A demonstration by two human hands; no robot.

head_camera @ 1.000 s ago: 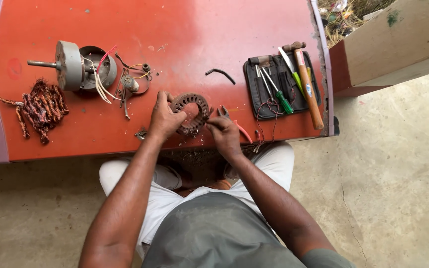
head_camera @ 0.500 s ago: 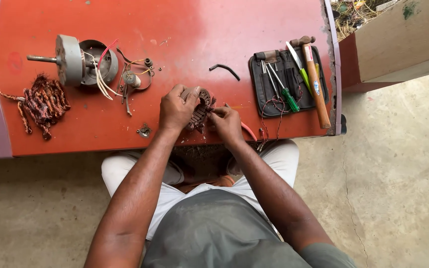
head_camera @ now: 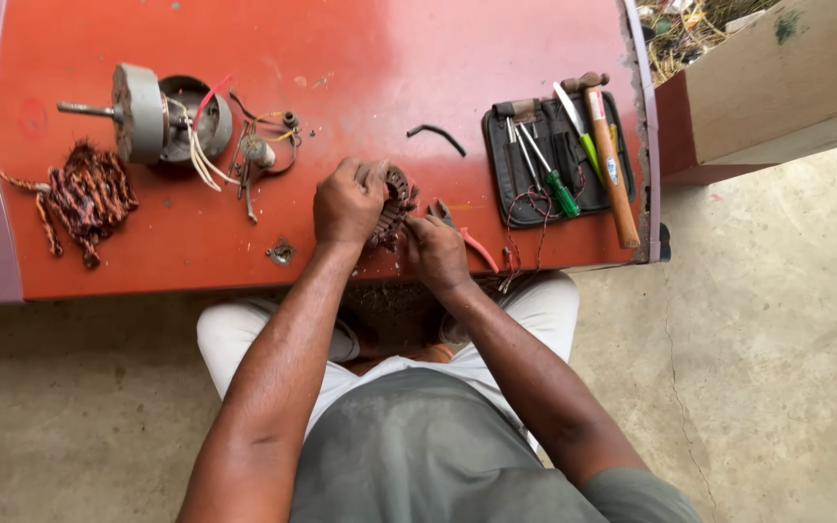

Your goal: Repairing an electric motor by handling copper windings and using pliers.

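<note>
My left hand (head_camera: 348,201) grips a round rusty motor stator (head_camera: 395,203), tilted up on its edge near the front of the red table (head_camera: 360,68). My right hand (head_camera: 435,250) is closed against the stator's lower right side; whether it holds a small tool I cannot tell. Red-handled pliers (head_camera: 465,238) lie on the table just right of my right hand.
A grey motor housing with a shaft (head_camera: 152,114) and loose wires lies at the back left. A heap of old copper winding (head_camera: 84,199) sits at the far left. A black tool pouch (head_camera: 546,160) with screwdrivers and a wooden-handled hammer (head_camera: 607,160) lies at the right. A cardboard box (head_camera: 777,77) stands beyond the table's right edge.
The stator lay flat under both hands; my left hand has tipped it up on edge and closed around it. My right hand has moved to its lower side.
</note>
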